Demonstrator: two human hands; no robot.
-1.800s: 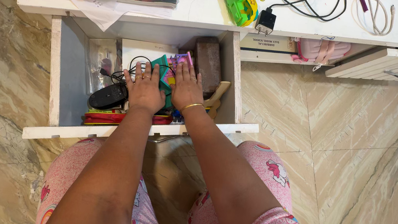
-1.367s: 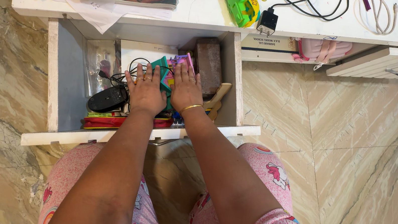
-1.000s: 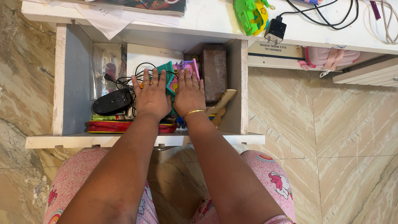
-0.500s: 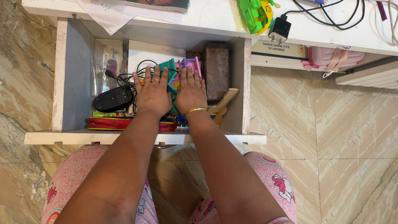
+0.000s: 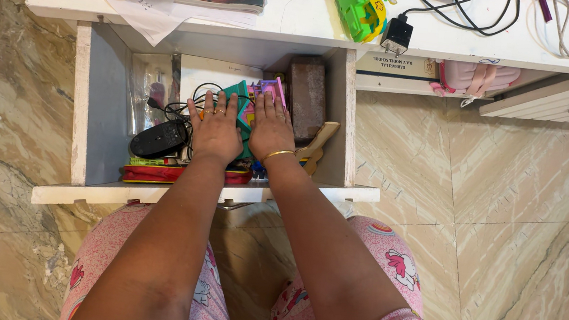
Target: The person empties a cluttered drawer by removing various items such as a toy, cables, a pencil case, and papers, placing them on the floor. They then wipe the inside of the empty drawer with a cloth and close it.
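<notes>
I count my two hands, the left hand (image 5: 215,133) and right hand (image 5: 271,129), flat inside one open drawer (image 5: 99,105). In it lie one black computer mouse (image 5: 157,138), one brown block (image 5: 307,96) and one red pouch (image 5: 160,171). Above sit one green toy (image 5: 352,5) and one black charger (image 5: 395,35).
</notes>
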